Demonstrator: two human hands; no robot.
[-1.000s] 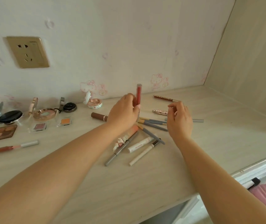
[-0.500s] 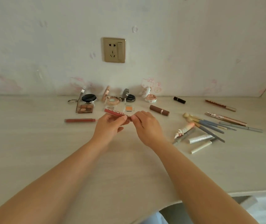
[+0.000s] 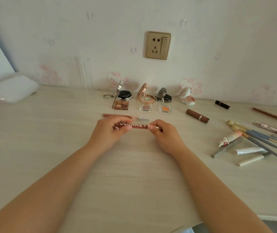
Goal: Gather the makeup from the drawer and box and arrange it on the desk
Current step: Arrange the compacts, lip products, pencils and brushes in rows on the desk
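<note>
I hold a red lip gloss tube [image 3: 133,126] level above the bench [image 3: 134,179], my left hand [image 3: 108,133] pinching one end, my right hand [image 3: 163,134] pinching the other. It hovers just in front of another gloss stick [image 3: 117,116] lying flat. If I set it down carelessly, it could knock that stick or roll. Left of the tube the bench lies bare up to a white pouch [image 3: 10,89]. Right of it, beyond a brown lipstick [image 3: 197,116], loose pencils [image 3: 258,140] crowd the surface.
</note>
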